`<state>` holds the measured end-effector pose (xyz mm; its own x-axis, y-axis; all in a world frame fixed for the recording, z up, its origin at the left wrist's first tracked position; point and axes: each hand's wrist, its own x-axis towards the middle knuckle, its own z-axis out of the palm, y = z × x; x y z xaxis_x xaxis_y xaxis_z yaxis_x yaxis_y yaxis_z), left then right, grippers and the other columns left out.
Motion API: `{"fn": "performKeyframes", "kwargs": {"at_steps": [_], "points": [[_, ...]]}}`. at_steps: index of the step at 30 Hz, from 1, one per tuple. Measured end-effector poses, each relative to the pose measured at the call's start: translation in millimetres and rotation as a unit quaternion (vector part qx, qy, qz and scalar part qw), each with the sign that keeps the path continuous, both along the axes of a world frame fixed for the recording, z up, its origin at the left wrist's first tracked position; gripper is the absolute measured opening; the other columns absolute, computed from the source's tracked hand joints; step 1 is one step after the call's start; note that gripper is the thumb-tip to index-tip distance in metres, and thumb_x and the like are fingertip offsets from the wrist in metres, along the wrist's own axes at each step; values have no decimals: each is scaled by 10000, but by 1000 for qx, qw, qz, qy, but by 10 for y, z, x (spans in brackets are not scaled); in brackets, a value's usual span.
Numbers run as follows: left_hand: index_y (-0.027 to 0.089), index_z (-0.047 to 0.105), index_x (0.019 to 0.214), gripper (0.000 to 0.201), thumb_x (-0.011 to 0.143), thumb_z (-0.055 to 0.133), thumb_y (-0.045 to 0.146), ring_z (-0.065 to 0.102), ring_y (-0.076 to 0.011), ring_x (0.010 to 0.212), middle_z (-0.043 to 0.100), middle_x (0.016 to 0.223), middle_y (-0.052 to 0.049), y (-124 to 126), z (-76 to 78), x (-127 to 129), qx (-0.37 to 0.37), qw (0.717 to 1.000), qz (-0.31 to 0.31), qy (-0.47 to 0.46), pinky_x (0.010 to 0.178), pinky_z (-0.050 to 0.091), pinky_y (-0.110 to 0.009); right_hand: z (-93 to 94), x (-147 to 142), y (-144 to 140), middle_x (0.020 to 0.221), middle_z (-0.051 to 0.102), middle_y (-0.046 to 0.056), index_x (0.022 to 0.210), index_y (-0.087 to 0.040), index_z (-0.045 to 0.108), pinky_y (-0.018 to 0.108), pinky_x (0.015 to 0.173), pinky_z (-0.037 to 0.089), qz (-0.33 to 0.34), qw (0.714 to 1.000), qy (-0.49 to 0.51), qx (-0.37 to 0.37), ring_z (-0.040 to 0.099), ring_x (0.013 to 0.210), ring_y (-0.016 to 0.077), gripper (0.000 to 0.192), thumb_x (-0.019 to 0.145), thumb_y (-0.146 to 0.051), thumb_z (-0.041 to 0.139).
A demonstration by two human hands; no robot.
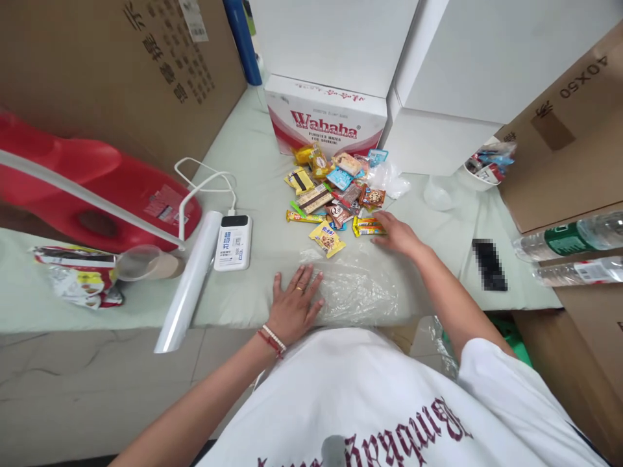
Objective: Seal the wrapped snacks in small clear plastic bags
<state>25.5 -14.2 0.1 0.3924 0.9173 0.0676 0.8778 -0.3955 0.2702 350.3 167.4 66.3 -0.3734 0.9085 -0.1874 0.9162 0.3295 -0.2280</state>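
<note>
A pile of small wrapped snacks (335,188) lies on the pale green table (253,168) in front of a Wahaha carton (325,117). My right hand (396,233) reaches to the pile's near right edge, fingertips touching a yellow and red snack bar (367,226); whether it grips the bar I cannot tell. My left hand (293,305) lies flat, fingers spread, on the left edge of a clear plastic bag (360,285) spread on the table near me. A yellow cookie packet (327,239) lies between pile and bag.
A white power bank (233,242) with cable and a roll of clear film (189,279) sit left. A red container (97,188), a plastic cup (141,263) and snack wrappers (78,275) lie further left. A phone (489,264), water bottles (569,240) and cardboard boxes are right.
</note>
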Motion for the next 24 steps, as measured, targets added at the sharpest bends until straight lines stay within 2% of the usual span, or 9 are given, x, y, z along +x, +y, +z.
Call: {"fn": "performKeyframes", "kwargs": {"at_steps": [3,7,9,12,14,16,20,22,24], "points": [[237,432,1604,575,1055,423,407,423,-353,1530,382,1681,-152,15,-28,-23,2,1000,12,-1,1264,5,-736,-24,-134,131,1475,583,157,1521,-189,513,291,829,486,10,998,-47,-27,668,1130,274,682,904,-407,705],[225,430,1604,599,1039,464,424,410,-346,1540,374,1683,-160,0,-48,-41,-1,1000,15,-12,1265,30,-737,17,62,39,1186,712,161,1241,-169,683,295,706,433,5,981,-185,-60,697,975,276,426,935,-459,623],[228,437,1599,595,1038,468,426,406,-338,1543,377,1684,-150,-6,-41,-41,-5,1000,22,-21,1269,31,-730,147,207,-62,1110,729,142,1159,-176,699,298,679,416,-13,976,-206,-71,695,947,275,385,941,-477,597],[251,465,1582,582,1029,484,431,407,-333,1542,398,1677,-137,4,-13,-18,-14,999,33,-34,1277,43,-710,478,241,-276,1094,733,114,1174,-193,694,301,705,433,-42,988,-149,-30,687,949,262,374,945,-472,596],[262,486,1570,572,1024,489,434,410,-336,1539,410,1671,-136,28,8,10,-19,998,38,-38,1280,53,-702,683,39,-475,1153,722,107,1280,-207,659,302,767,462,-17,996,-82,8,683,996,254,418,954,-461,603],[263,493,1565,571,1021,491,437,406,-340,1540,409,1672,-139,60,22,35,-21,998,41,-39,1279,57,-702,764,-323,-699,1182,709,99,1333,-229,629,301,799,479,44,998,-44,-2,687,1008,246,442,963,-469,609],[260,471,1581,591,1016,498,430,399,-345,1545,400,1676,-143,104,13,13,-20,998,47,-40,1279,66,-702,512,-1043,-1030,1233,684,124,1313,-204,616,294,744,488,106,983,-116,-96,717,932,239,399,992,-439,594],[251,446,1597,614,1011,507,427,395,-347,1547,401,1675,-148,100,-4,-42,-20,998,52,-42,1282,72,-697,365,-1188,-1064,1325,650,142,1340,-190,602,294,739,495,105,976,-148,-124,726,961,248,414,995,-419,600],[225,418,1612,643,1010,512,431,387,-345,1553,399,1675,-159,82,-19,-99,-21,997,52,-48,1289,69,-685,329,-1219,-982,1421,607,139,1372,-205,591,301,766,509,108,977,-133,-130,724,1010,254,458,1000,-473,597]]}}
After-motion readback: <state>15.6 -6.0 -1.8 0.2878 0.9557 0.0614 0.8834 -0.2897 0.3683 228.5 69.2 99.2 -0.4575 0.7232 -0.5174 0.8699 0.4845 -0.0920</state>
